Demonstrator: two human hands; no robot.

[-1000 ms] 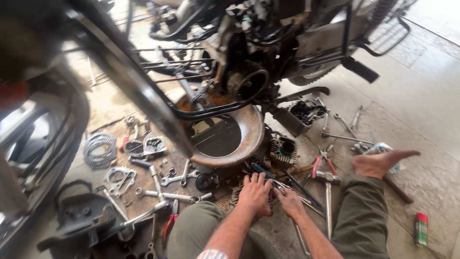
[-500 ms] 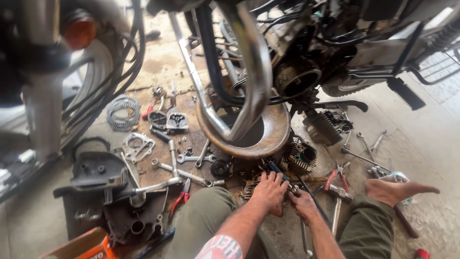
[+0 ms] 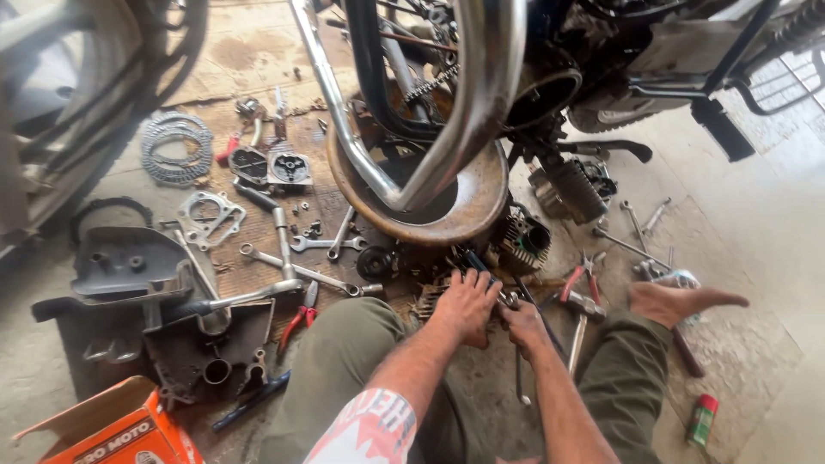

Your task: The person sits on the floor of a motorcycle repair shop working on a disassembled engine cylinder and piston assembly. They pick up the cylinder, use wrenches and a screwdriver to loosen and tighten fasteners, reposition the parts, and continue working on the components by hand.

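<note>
Just beyond left hand fingers, blue-handled tool

The left hand rests palm-down on a cluster of small metal parts on the floor, fingers spread, fingertips at a blue-handled tool; the right hand lies just beside it, fingers curled, possibly gripping a small part, though the grip is hidden; a hammer and red-handled pliers lie near the right hand; a rusty round pan sits beneath the motorcycle's chrome exhaust pipe; spanners lie on the mat to the left; an orange box occupies the lower left corner.
</note>
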